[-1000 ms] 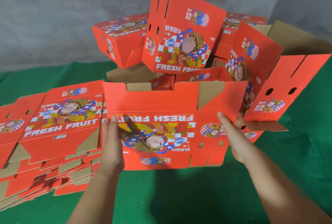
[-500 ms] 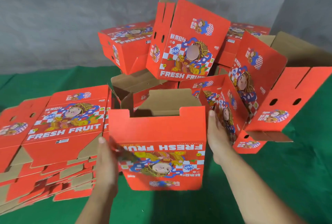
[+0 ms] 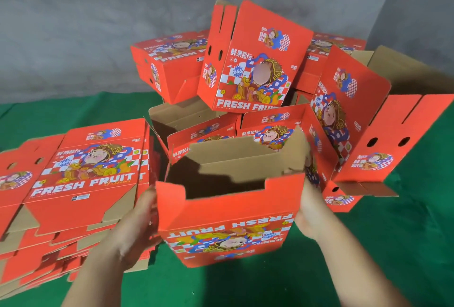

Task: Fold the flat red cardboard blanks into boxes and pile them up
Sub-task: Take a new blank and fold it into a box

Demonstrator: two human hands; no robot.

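A: Far left, stack of flat blanks [image 3: 81,183] on the green floor [image 3: 405,245]. Left hand [image 3: 137,228] flat against the box [image 3: 228,210], fingers straight, together.

B: Step: squaring the tube. Open end up, print inverted, long axis left-right. Next: fold in the flaps.

A: Right hand [image 3: 310,210] presses the opposite wall; fingers hidden, probably straight. Finished pile [image 3: 255,60] behind.
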